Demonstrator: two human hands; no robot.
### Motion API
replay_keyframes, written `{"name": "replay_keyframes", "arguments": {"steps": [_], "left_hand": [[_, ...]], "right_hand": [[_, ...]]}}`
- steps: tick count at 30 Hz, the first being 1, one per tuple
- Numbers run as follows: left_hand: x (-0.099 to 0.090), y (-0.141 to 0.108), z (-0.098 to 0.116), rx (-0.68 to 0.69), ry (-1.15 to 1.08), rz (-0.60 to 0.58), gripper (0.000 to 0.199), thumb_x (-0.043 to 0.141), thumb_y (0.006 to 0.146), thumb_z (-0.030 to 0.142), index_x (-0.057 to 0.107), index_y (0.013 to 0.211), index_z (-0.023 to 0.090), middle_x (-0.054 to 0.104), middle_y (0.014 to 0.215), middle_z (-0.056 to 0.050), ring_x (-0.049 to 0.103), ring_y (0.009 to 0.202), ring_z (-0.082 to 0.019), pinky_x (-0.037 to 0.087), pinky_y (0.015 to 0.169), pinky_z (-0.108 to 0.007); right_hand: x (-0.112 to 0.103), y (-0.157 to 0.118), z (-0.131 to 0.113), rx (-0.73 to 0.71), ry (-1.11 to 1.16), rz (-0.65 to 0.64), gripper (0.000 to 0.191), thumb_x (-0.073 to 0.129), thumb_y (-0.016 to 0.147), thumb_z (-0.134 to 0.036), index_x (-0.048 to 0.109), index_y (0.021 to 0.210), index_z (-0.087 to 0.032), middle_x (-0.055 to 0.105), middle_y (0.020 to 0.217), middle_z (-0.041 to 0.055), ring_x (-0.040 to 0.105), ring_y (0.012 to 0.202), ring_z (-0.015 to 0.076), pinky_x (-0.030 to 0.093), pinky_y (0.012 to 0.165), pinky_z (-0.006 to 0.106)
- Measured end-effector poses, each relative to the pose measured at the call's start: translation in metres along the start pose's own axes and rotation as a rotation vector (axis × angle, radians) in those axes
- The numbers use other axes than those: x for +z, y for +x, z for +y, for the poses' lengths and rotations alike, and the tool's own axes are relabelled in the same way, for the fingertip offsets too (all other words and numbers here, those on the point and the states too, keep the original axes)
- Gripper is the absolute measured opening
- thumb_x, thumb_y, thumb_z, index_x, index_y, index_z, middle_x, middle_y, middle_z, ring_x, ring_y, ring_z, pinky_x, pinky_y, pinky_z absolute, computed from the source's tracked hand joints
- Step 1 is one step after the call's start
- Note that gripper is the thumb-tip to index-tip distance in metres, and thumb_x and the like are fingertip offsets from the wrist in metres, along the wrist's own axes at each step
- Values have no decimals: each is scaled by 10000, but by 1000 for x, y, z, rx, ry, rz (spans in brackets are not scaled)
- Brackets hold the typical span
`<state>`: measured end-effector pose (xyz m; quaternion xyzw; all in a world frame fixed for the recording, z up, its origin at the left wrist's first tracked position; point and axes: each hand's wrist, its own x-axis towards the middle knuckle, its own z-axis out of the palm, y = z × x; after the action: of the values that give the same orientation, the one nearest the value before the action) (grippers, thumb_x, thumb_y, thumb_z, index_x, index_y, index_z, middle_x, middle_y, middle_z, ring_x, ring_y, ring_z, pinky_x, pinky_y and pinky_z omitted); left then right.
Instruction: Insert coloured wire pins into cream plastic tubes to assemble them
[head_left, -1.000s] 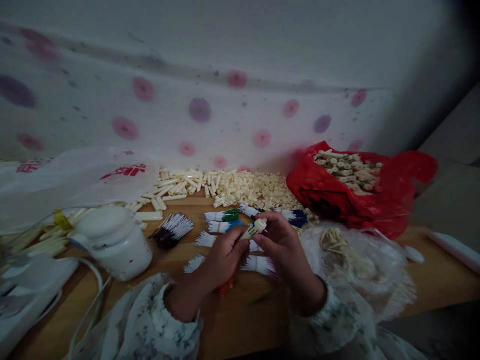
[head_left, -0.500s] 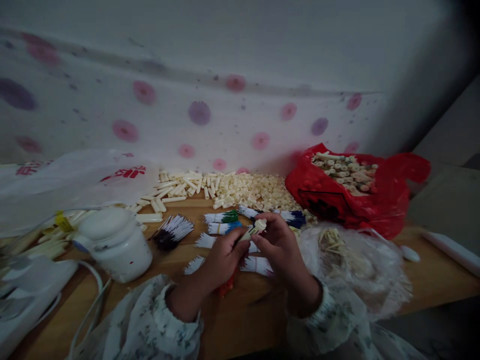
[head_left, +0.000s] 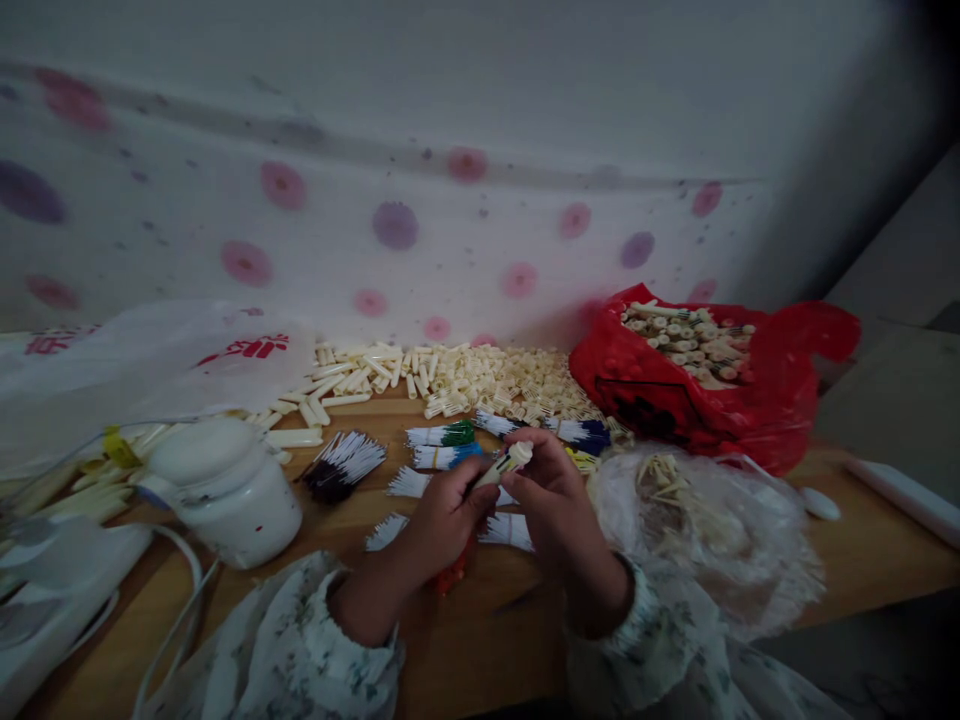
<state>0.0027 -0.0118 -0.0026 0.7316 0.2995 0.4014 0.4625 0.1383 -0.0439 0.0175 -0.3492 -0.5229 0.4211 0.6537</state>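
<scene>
A cream multi-colour pen (head_left: 507, 463) with coloured strips along its upper end is held between both hands above the table. My left hand (head_left: 446, 505) is closed around its lower barrel, with the lower end hidden in the fingers. At the upper end, my right hand (head_left: 553, 492) pinches the pen with thumb and fingers. Beneath and around the hands lie bundles of white pen refills with green ends (head_left: 441, 434), blue ends (head_left: 448, 456) and dark blue ends (head_left: 581, 434). Something orange-red (head_left: 450, 575) shows below my left hand.
Cream barrels (head_left: 360, 372) and small parts (head_left: 495, 380) are heaped at the back. A red bag (head_left: 637, 395) of pens and a clear plastic bag (head_left: 720, 540) sit right. Loose dark-ended refills (head_left: 345, 465), a white lidded jar (head_left: 229, 490) and a power strip (head_left: 67, 600) lie left.
Both hands keep their hold on the pen, almost in place. My right hand's fingers have shifted slightly at the pen's upper end. The view has moved a little.
</scene>
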Motion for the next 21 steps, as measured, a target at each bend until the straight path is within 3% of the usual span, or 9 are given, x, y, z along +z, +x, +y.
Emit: {"name": "replay_keyframes", "arguments": {"steps": [3,6,8,10,13,17,19,21], "left_hand": [[1,-1,-1,-37,-91,-31,367,482,895,505,564,936,150,515,667,16,475,573,-129,388,529,-223],[2,-2,-2,-89,-164,-72,355,463,908,500,543,937,156,515,633,22,478,513,-119,377,485,-214],[2,-3,-3,-107,-167,-85,352,457,911,500,540,919,158,518,613,22,480,496,-116,368,475,-211],[1,-3,-3,-122,-146,-80,355,450,913,502,540,887,160,511,595,25,470,489,-114,365,472,-209],[0,-2,0,-120,-80,-52,348,471,902,495,563,884,161,521,617,18,476,521,-122,376,486,-214],[-2,-1,1,-79,-29,-91,327,545,864,477,615,886,158,566,689,-8,513,585,-136,391,521,-221],[-3,1,-2,-138,-115,-145,373,548,855,504,602,1001,165,581,689,-3,503,526,-124,390,498,-223],[-4,2,-6,-138,-181,-113,451,553,834,551,570,1083,176,601,758,-18,528,539,-129,415,522,-235]], "right_hand": [[-6,-1,2,-58,-137,-19,334,622,770,-207,544,1089,-262,617,917,8,585,699,122,525,631,260],[-18,-3,-2,-249,-458,-10,429,595,830,-237,520,1252,-257,615,1113,70,606,937,176,525,807,336],[-26,-4,-6,-383,-656,-17,409,557,865,-228,532,1273,-253,593,1211,89,565,1094,201,485,917,375],[-31,-3,-9,-474,-805,-28,374,536,879,-211,564,1249,-248,609,1212,91,552,1133,206,467,949,389],[-33,0,-13,-497,-868,-27,278,528,885,-211,631,1142,-231,671,1078,87,609,1013,198,499,874,373],[-40,2,-24,-435,-694,-42,122,558,869,-231,677,876,-205,679,809,41,640,762,155,522,685,289],[-55,3,-35,-401,-642,-47,106,586,851,-245,679,826,-202,674,767,29,637,715,145,516,637,265],[-83,7,-51,-384,-653,53,102,612,832,-271,689,821,-206,686,771,28,638,696,149,511,611,262]]}}
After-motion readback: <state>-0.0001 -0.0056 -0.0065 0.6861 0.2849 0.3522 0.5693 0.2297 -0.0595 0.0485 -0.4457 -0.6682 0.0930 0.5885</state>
